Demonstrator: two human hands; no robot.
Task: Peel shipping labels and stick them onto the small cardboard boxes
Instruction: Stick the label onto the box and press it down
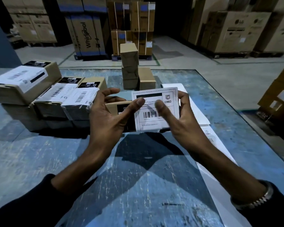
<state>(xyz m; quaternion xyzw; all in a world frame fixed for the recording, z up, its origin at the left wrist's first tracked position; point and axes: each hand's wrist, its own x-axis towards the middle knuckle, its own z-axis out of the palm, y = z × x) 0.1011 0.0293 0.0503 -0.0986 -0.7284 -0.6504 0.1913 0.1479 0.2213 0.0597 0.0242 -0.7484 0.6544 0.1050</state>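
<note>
I hold a small cardboard box above the blue table, with a white shipping label lying over its top. My left hand grips the box from the left, its thumb pressing on the label. My right hand grips the right side of the box and label, thumb on the label near the barcode. A stack of unlabelled small boxes stands behind, with one more box beside it.
Several labelled boxes are stacked at the left of the table. White label sheets lie on the table to the right of my hands. Large cartons stand on the warehouse floor beyond the table.
</note>
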